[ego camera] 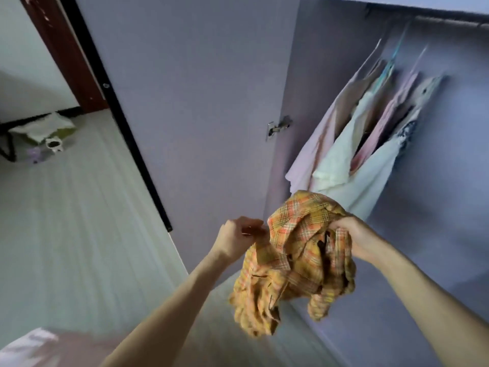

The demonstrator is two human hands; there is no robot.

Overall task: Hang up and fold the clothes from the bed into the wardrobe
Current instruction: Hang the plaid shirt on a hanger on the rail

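Observation:
A crumpled yellow and orange plaid shirt (293, 263) hangs in the air in front of the open wardrobe (436, 181). My right hand (357, 237) grips a bunch of the shirt at its right side. My left hand (238, 237) pinches an edge of the cloth at its upper left. Inside the wardrobe, several light garments (365, 144) in pink, cream and white hang on hangers from a dark rail (449, 21).
The wardrobe door (198, 102) stands open to the left, with a metal hinge (277, 127) at its inner edge. A pink corner of the bed (39, 348) shows at the bottom left. A bag and small items (42, 133) lie on the pale floor at far left.

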